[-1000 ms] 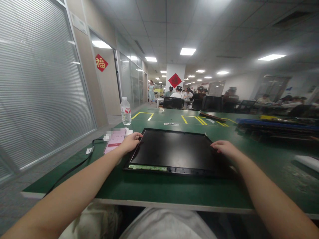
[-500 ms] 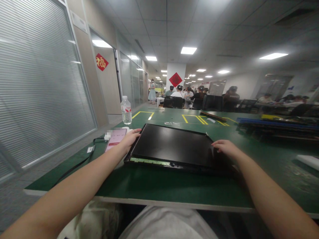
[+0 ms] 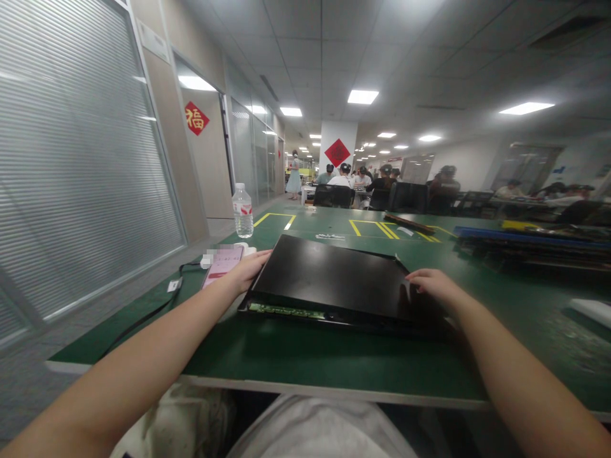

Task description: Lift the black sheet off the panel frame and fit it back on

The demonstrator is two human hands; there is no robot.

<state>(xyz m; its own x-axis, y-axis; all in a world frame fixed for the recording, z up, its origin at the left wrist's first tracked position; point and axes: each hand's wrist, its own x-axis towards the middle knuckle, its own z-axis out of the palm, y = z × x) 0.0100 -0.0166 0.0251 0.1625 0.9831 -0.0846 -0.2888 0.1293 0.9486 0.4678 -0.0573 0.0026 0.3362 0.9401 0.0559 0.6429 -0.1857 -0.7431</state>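
A flat black display panel (image 3: pixel 329 273) rests in a shallow black frame (image 3: pixel 377 326) in front of me. Its left side stands raised, so a gap shows along the near edge. In that gap a strip of green circuit board (image 3: pixel 286 311) is visible. My left hand (image 3: pixel 252 267) is closed on the panel's left edge, with some fingertips hidden behind it. At the right edge my right hand (image 3: pixel 427 283) has its fingers bent together against the panel; part of that grip is in shadow.
A phone (image 3: pixel 224 262) lies left of the frame, near a black strap (image 3: pixel 147 313). Behind it stands a water bottle (image 3: pixel 243 213). Stacked dark strips (image 3: pixel 529 245) lie to the right on the green table (image 3: pixel 334 369). People (image 3: pixel 341 178) sit farther back.
The left side of the panel has risen out of the frame, tilting the panel. My left hand has moved slightly with it. The right hand stays nearly where it was.
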